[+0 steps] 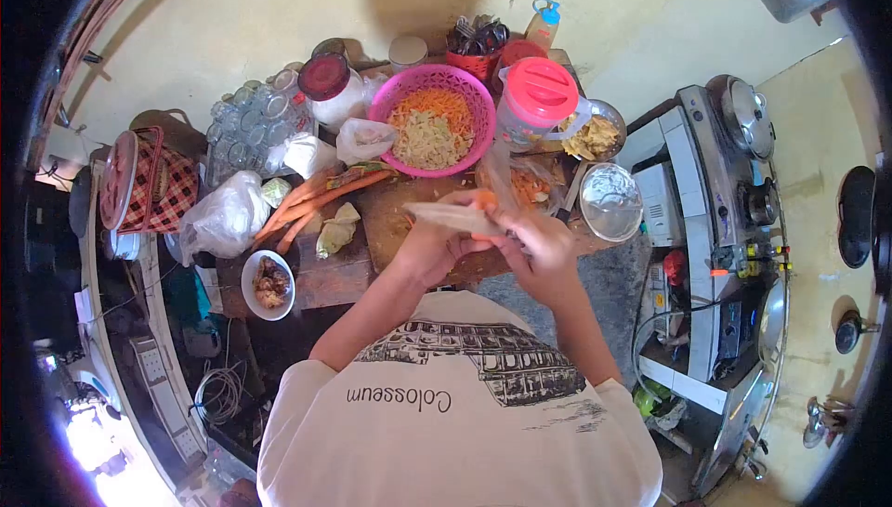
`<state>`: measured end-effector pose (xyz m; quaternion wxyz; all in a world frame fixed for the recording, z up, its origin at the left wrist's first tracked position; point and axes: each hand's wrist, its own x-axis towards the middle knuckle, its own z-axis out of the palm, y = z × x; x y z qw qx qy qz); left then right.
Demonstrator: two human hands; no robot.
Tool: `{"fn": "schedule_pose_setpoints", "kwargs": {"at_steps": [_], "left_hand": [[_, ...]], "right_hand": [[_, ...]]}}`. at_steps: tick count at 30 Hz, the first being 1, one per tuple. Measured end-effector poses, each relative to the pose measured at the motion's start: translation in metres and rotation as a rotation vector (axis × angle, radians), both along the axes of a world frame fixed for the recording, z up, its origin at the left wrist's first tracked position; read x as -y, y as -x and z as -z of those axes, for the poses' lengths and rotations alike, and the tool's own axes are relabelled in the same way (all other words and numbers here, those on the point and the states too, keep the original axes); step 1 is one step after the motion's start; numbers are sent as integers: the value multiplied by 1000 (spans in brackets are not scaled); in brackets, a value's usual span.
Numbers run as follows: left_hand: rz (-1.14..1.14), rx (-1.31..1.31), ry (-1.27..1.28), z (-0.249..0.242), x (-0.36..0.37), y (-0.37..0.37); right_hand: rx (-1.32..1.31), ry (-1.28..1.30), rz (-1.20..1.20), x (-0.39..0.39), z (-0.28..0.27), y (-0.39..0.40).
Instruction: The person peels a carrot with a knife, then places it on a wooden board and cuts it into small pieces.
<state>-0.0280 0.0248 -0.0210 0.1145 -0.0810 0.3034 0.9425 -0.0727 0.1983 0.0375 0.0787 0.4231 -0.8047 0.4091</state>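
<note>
My left hand (429, 249) is closed around an orange carrot (484, 200), held over the wooden table. In my right hand (541, 239) is a knife (451, 218), its broad blade pointing left across the carrot and blurred by motion. Much of the carrot and the knife's handle are hidden by fingers. Just beyond the hands stands a pink basket (430, 171) with shredded carrot and a pale shredded vegetable. To its right, a clear plastic bag (531, 184) holds orange pieces. Several whole carrots (327, 197) lie to the left, beside a piece of cabbage (338, 231).
A pink-lidded jug (539, 103) and a metal bowl of yellowish food (599, 132) stand at the back right. A clear round container (611, 202) sits near the right edge. At left are a white bowl (268, 285), drinking glasses (246, 126) and a plastic bag (225, 216).
</note>
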Motion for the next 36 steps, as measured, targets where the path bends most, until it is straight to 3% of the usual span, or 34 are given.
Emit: {"fn": "schedule_pose_setpoints", "kwargs": {"at_steps": [4, 10, 19, 31, 36], "left_hand": [[16, 13, 21, -20, -3, -8], [-69, 73, 33, -21, -4, -3], [-35, 40, 51, -30, -2, -4], [-87, -23, 89, -24, 1, -2], [-21, 23, 158, -28, 3, -4]], "right_hand": [[113, 117, -15, 1, -13, -1], [160, -123, -96, -11, -32, -2], [122, 13, -158, -10, -23, -2], [151, -78, -20, -3, -24, -7], [17, 6, -30, 1, -11, 0]]}}
